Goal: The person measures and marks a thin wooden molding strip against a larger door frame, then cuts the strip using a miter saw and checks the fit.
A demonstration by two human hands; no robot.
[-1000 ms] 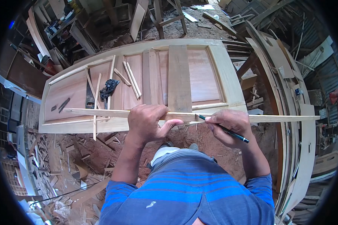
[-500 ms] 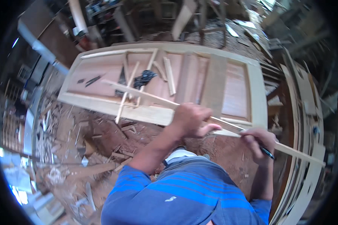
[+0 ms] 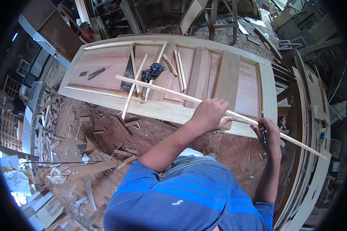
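Observation:
A long, thin wooden strip (image 3: 169, 91) slants across in front of me, from above the panelled door down to the far right. My left hand (image 3: 211, 115) is closed around its middle, over the door's near edge. Further right along the strip, my right hand (image 3: 270, 134) has its fingers closed on it. A slim dark pen or pencil (image 3: 264, 139) stands nearly upright in that same hand, sticking out above and below the fingers. The panelled wooden door (image 3: 162, 109) lies flat beyond both hands, and the strip crosses above it.
On the door rest several loose wooden strips (image 3: 133, 86), a crumpled black plastic bag (image 3: 154, 71), a dark hand tool (image 3: 96, 73) and a wide board (image 3: 224, 79). Long boards (image 3: 310, 184) are stacked at right. Wood scraps (image 3: 123, 153) litter the earth floor.
Both hands have shifted slightly up and right or away from me, carrying the strip. The pen or pencil in the right hand has turned from slanted to nearly upright.

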